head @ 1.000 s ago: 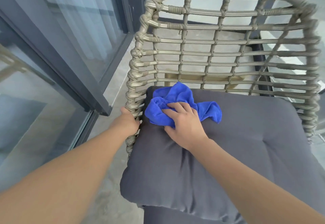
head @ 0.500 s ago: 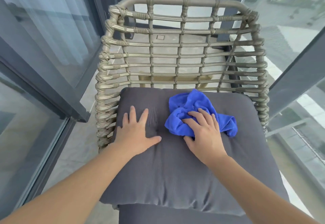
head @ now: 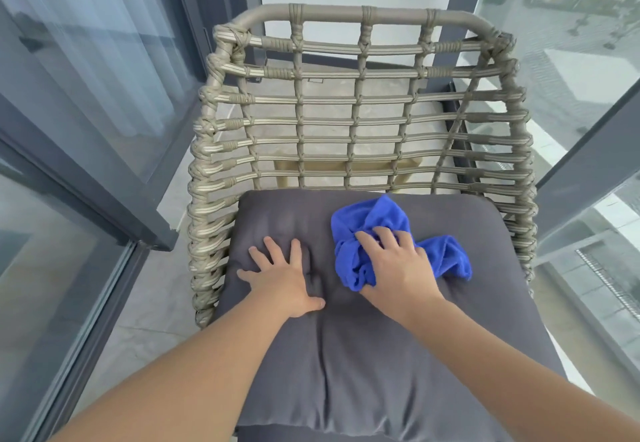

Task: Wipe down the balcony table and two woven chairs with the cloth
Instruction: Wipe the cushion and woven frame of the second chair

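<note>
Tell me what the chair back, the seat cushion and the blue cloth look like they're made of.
Chair back: looks like synthetic rope or wicker cord wrapped on a tube frame, matte tan; knots and striped strands show. Seat cushion: dark grey woven fabric, matte, soft; it dimples under the left hand. Blue cloth: probably microfibre, fuzzy nap, bunched under the right hand.

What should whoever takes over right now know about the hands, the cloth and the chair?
Left hand: open, fingers spread, pressing flat on the dark grey seat cushion.
Right hand: presses the bunched blue microfibre cloth onto the cushion's rear right part.
The cushion sits in the tan woven rope chair.
Under way: wiping the cushion.
Left: the chair's woven frame; the second chair and the table are out of view, state unknown.
</note>
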